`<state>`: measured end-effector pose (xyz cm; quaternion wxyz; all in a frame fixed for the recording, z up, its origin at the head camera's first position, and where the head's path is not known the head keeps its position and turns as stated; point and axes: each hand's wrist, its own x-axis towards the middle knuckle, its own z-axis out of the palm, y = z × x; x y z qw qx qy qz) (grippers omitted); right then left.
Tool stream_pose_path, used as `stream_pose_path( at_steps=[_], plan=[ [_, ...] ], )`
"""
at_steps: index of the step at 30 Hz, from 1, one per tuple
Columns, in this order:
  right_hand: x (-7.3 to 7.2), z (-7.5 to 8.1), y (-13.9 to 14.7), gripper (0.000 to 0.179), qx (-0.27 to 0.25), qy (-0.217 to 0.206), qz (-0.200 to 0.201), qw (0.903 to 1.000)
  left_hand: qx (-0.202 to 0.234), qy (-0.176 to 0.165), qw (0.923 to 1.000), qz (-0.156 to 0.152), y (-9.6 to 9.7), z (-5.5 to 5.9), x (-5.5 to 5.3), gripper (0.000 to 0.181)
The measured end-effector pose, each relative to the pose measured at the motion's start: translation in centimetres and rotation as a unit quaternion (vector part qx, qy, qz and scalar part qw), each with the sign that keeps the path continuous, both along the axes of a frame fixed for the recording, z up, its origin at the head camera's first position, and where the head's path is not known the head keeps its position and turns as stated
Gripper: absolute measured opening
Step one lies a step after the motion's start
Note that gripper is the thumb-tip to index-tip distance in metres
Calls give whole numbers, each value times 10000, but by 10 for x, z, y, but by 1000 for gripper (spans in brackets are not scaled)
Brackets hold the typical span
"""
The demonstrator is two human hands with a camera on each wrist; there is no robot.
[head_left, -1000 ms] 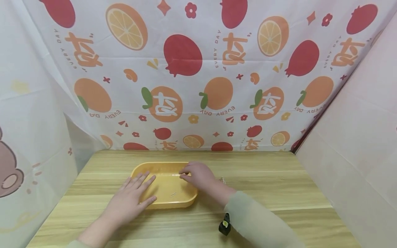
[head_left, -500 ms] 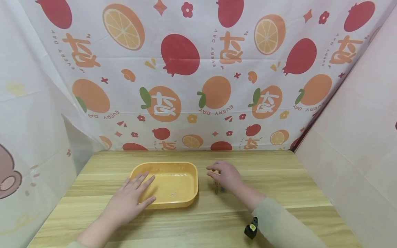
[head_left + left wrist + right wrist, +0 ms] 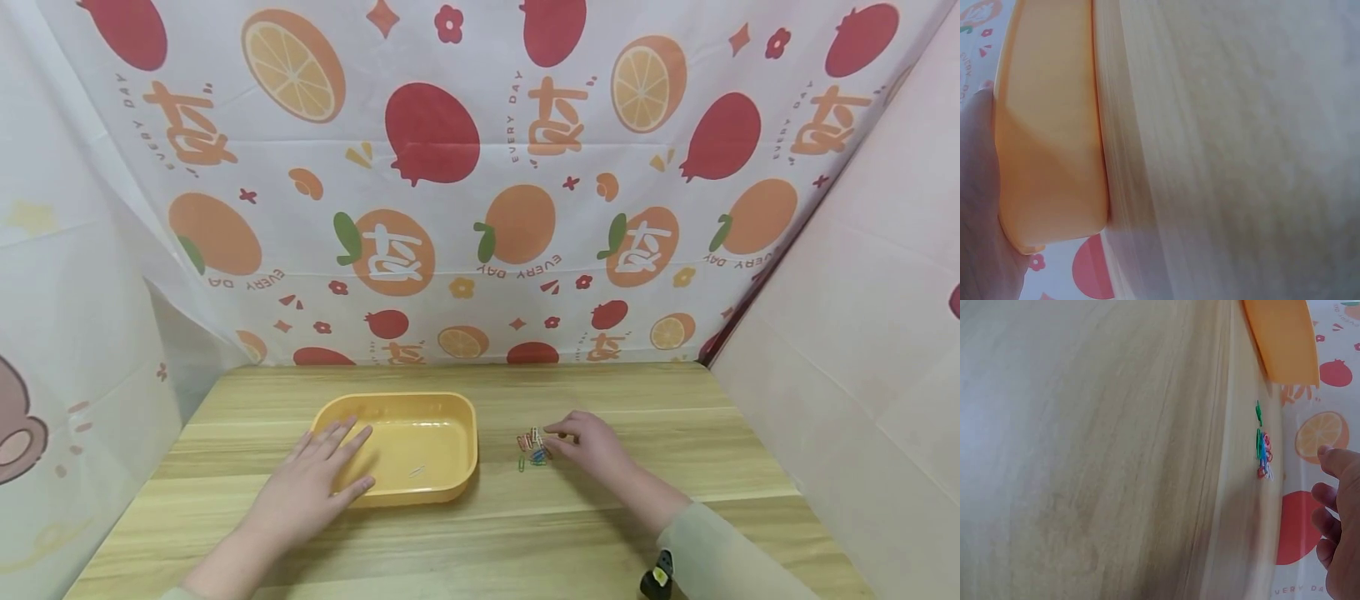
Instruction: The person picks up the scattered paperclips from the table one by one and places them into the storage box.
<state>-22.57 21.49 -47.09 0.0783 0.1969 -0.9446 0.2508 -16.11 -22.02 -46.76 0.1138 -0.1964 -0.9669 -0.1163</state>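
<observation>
My left hand (image 3: 307, 487) rests with straight, spread fingers over the left rim of a yellow plastic tray (image 3: 467, 467). In the left wrist view the tray's side wall (image 3: 1054, 125) rises beside that hand. One small pale clip-like piece (image 3: 417, 471) lies on the tray floor. To the right of the tray, a small pile of coloured paper clips (image 3: 537, 455) lies on the table, with a green paper clip (image 3: 521, 463) at its left. My right hand (image 3: 592, 446) is at the pile's right edge, thumb and forefinger apart; the right wrist view shows nothing between them.
The wood-grain table (image 3: 480, 550) runs back to a fruit-printed cloth (image 3: 442, 250). Pale cloth walls (image 3: 840, 333) close in both sides. A small black device (image 3: 657, 577) hangs at the right sleeve.
My right hand has moved from above the tray's right end rightward to the paper clip pile, which has come into view. The left hand stays on the tray rim.
</observation>
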Motion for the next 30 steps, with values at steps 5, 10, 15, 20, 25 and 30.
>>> stream_pose_path(
  at_steps=[5,10,15,20,25,30],
  plan=[
    [1,-4,0,20,124,-36,62,9999,0,27,10000,-5,-2,-1,0,71],
    [0,-11,-2,20,412,-162,293,9986,-25,77,10000,-13,-3,-1,0,72],
    [-1,-17,-2,13,777,-115,474,9958,-7,116,9999,-23,-3,-2,-1,72],
    [-1,-18,-2,11,964,3,573,9937,-16,122,9999,-19,-2,-3,-1,73],
    [-2,-21,-1,14,1121,165,717,9910,-19,110,9999,-7,-1,-2,0,72],
    [-4,-24,-2,15,1266,357,791,9881,-24,159,9999,1,-1,-3,0,72]
  ],
)
